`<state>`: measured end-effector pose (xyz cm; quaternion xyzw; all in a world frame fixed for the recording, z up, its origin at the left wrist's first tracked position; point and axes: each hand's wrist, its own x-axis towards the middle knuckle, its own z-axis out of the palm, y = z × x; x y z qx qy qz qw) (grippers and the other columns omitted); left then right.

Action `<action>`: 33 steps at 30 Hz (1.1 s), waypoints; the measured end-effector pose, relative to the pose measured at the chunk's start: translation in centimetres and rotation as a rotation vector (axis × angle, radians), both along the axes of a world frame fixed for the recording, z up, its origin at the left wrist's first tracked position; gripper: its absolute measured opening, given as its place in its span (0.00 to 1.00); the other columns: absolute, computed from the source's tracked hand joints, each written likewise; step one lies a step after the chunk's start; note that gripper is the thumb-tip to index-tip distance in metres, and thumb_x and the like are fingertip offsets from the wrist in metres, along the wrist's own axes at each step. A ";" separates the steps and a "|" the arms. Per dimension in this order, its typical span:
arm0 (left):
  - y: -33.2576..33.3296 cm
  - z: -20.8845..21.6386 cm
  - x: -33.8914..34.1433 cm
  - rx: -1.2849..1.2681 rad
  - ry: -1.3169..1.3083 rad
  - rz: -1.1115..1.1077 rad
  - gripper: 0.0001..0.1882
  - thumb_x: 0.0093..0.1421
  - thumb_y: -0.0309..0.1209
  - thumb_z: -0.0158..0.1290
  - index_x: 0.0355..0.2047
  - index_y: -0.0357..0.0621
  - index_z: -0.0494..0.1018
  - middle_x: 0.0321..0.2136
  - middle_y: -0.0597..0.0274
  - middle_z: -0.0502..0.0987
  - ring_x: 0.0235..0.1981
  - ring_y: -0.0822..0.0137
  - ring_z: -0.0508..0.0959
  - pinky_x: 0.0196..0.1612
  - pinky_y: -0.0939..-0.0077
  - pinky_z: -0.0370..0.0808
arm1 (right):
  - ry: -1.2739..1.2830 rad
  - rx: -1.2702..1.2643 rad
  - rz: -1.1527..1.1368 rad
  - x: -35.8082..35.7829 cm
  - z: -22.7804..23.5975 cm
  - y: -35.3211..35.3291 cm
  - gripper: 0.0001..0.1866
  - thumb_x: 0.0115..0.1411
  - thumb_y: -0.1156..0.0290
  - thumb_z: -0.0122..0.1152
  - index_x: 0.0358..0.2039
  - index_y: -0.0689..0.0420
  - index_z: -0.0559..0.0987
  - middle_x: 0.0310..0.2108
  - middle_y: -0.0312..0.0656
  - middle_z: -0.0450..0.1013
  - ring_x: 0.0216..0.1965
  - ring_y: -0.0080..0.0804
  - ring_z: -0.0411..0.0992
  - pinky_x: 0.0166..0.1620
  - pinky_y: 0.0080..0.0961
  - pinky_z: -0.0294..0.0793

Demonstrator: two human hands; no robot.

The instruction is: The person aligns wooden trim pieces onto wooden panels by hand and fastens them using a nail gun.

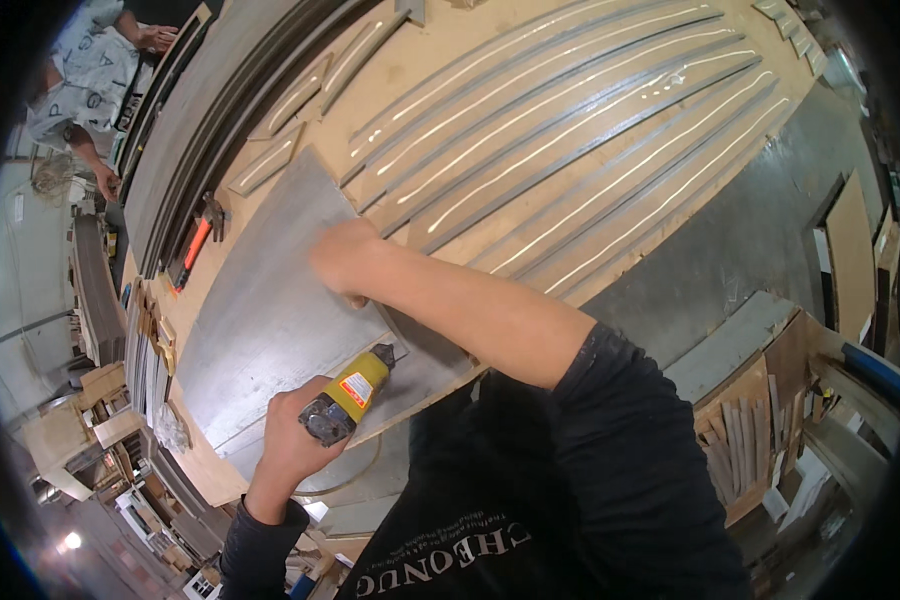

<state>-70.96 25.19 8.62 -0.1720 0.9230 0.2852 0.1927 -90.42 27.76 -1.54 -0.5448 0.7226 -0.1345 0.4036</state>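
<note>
My left hand is closed around a yellow and black power tool that looks like a nail gun. Its black nose points up and to the right, over the near part of a smooth grey panel. My right forearm reaches across to the left, and my right hand is over the panel's right part. That hand is smeared by motion, so its fingers cannot be made out. Beyond my right arm, long grey strips lie side by side on a tan board, with white beads of glue running along them.
An orange-handled hammer lies left of the panel. Curved dark strips are stacked at the back left, near short glued pieces. Another person's hand shows at the far left. A wooden bin of offcuts stands at the right.
</note>
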 end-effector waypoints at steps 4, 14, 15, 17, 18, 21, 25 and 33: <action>-0.7 0.9 0.4 0.050 -0.007 0.033 0.17 0.39 0.31 0.61 0.32 0.42 0.74 0.23 0.51 0.76 0.26 0.50 0.77 0.30 0.70 0.74 | 0.059 -0.336 -0.216 1.0 -1.5 1.8 0.10 0.42 0.73 0.65 0.29 0.61 0.80 0.28 0.49 0.76 0.34 0.46 0.75 0.37 0.39 0.73; -6.1 2.0 -3.8 -0.137 0.050 -0.075 0.15 0.39 0.32 0.59 0.30 0.44 0.74 0.22 0.52 0.76 0.25 0.48 0.75 0.30 0.65 0.72 | -0.045 -0.400 -0.730 10.0 -1.8 9.8 0.24 0.53 0.73 0.54 0.51 0.66 0.65 0.41 0.53 0.68 0.41 0.50 0.69 0.42 0.39 0.71; -6.6 1.3 -4.0 -0.130 0.028 -0.090 0.15 0.39 0.33 0.59 0.30 0.44 0.75 0.22 0.52 0.76 0.25 0.48 0.74 0.31 0.65 0.71 | -0.011 -0.467 -0.796 10.8 -1.8 9.7 0.24 0.52 0.75 0.51 0.51 0.67 0.65 0.41 0.51 0.67 0.42 0.49 0.69 0.42 0.38 0.71; -7.1 0.4 -4.3 -0.142 0.069 -0.120 0.15 0.40 0.34 0.60 0.30 0.44 0.75 0.22 0.53 0.76 0.25 0.48 0.74 0.31 0.64 0.71 | -0.046 -0.431 -0.848 11.3 -2.0 9.7 0.24 0.52 0.76 0.52 0.51 0.66 0.66 0.39 0.49 0.66 0.42 0.47 0.68 0.43 0.37 0.71; -7.1 0.2 -4.6 -0.121 0.065 -0.112 0.15 0.40 0.34 0.60 0.30 0.43 0.75 0.22 0.54 0.76 0.25 0.48 0.74 0.31 0.65 0.71 | -0.084 -0.401 -0.848 11.2 -1.8 9.9 0.25 0.53 0.74 0.54 0.52 0.64 0.65 0.40 0.48 0.66 0.42 0.47 0.68 0.43 0.37 0.71; -6.5 0.1 -5.5 -0.063 0.031 -0.101 0.14 0.41 0.33 0.60 0.30 0.42 0.75 0.22 0.54 0.77 0.25 0.49 0.76 0.31 0.66 0.72 | -0.150 -0.362 -0.858 11.0 -1.4 10.1 0.25 0.54 0.72 0.56 0.53 0.62 0.66 0.40 0.47 0.66 0.42 0.46 0.68 0.42 0.36 0.71; -5.6 0.6 -7.0 -0.091 0.044 -0.197 0.12 0.42 0.32 0.61 0.28 0.41 0.75 0.21 0.54 0.77 0.25 0.51 0.77 0.31 0.69 0.73 | -0.162 -0.376 -0.882 11.0 -2.1 10.2 0.25 0.54 0.72 0.56 0.52 0.62 0.67 0.40 0.46 0.66 0.42 0.45 0.69 0.42 0.36 0.71; -6.3 0.4 -6.7 -0.045 -0.014 -0.185 0.12 0.43 0.31 0.61 0.28 0.41 0.75 0.20 0.54 0.76 0.24 0.52 0.77 0.29 0.70 0.73 | -0.133 -0.373 -0.878 11.2 -1.9 10.0 0.25 0.53 0.70 0.57 0.53 0.61 0.67 0.40 0.46 0.66 0.42 0.45 0.69 0.43 0.36 0.72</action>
